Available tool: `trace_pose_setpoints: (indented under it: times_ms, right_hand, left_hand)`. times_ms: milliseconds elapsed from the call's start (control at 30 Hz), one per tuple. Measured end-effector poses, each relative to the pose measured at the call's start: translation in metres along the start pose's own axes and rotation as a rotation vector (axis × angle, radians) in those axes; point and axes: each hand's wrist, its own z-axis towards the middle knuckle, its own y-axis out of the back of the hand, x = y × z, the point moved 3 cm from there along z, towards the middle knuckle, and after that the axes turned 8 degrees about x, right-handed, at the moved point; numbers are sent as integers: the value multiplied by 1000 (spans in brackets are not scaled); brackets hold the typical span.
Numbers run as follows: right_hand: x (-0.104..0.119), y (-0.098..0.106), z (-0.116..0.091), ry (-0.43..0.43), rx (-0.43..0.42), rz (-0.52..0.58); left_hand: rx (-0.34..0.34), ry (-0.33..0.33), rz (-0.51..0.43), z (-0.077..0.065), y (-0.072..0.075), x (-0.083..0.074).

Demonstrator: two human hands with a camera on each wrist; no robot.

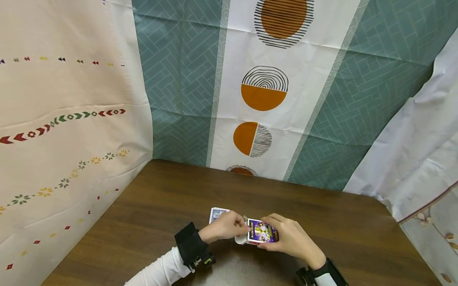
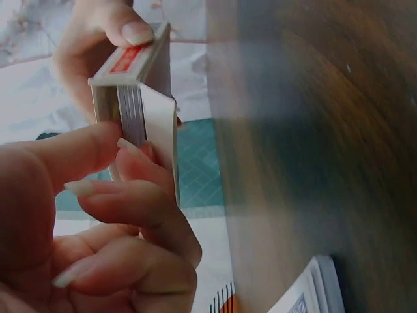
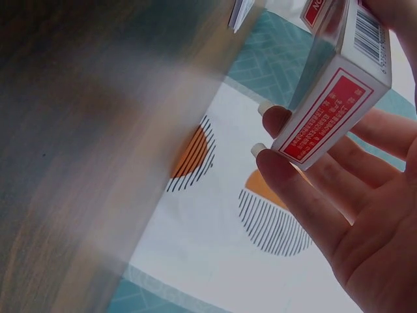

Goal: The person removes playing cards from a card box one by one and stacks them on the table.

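My right hand (image 1: 295, 238) grips a playing card box (image 1: 262, 231) with a purple printed face, thumb on one side and fingers on the other. The box's open end points left, and its white flap (image 2: 160, 127) is folded out. Inside the opening, the edges of a stack of playing cards (image 2: 132, 107) show in the left wrist view. My left hand (image 1: 225, 227) is at this end, thumb and index finger pinching at the cards, the other fingers curled. The right wrist view shows the box's red-labelled closed end, held by the fingertips.
A small stack of blue-backed cards (image 1: 217, 213) lies on the brown wooden table (image 1: 171, 190), just beyond my left hand. Patterned cloths (image 1: 182, 79) hang behind the table and at both sides.
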Motion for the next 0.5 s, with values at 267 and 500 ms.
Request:
trace_pose_setpoints:
  times_ms: [267, 500]
  right_hand:
    - [0, 3, 0, 11, -8, -17]
    - [-2, 2, 0, 5, -5, -23]
  left_hand:
    - [4, 11, -61, 3, -4, 2]
    - [66, 33, -190, 6, -4, 8]
